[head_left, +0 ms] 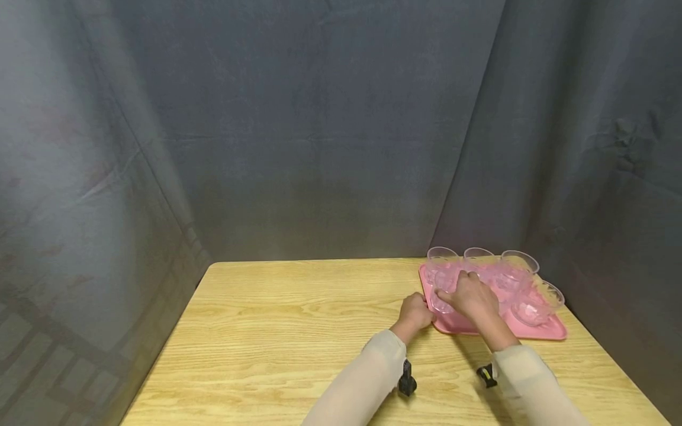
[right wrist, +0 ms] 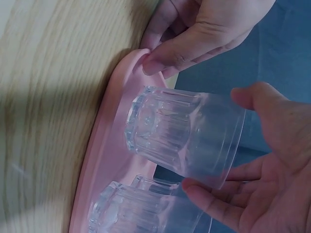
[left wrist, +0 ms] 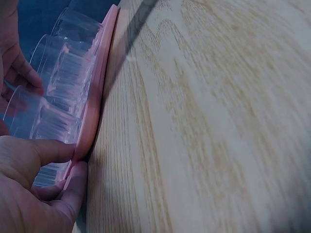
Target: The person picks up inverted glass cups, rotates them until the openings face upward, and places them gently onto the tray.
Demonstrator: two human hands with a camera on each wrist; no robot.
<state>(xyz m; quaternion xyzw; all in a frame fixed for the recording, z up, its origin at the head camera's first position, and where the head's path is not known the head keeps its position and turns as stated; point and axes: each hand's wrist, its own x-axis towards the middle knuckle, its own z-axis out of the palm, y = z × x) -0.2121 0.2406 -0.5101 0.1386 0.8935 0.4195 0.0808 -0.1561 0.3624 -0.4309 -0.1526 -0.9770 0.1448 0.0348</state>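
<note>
A pink tray point(head_left: 458, 324) lies at the right side of the table, bearing several clear fluted cups point(head_left: 515, 269). My left hand point(head_left: 417, 312) pinches the tray's near left corner; in the left wrist view the thumb and a finger point(left wrist: 73, 191) sit on either side of the rim. Over the tray's left part, my right hand point(head_left: 471, 296) holds one clear cup point(right wrist: 180, 131) near its wide rim, thumb on one side and fingers on the other. That cup stands upright, its base close to the tray's surface. Another cup point(right wrist: 141, 208) is right beside it.
The wood-grain table point(head_left: 288, 331) extends to the left of the tray. Grey cloth curtains point(head_left: 319, 148) hang behind the table and along both sides. The tray stands close to the table's back and right edges. Black wrist cameras point(head_left: 407, 378) hang below the sleeves.
</note>
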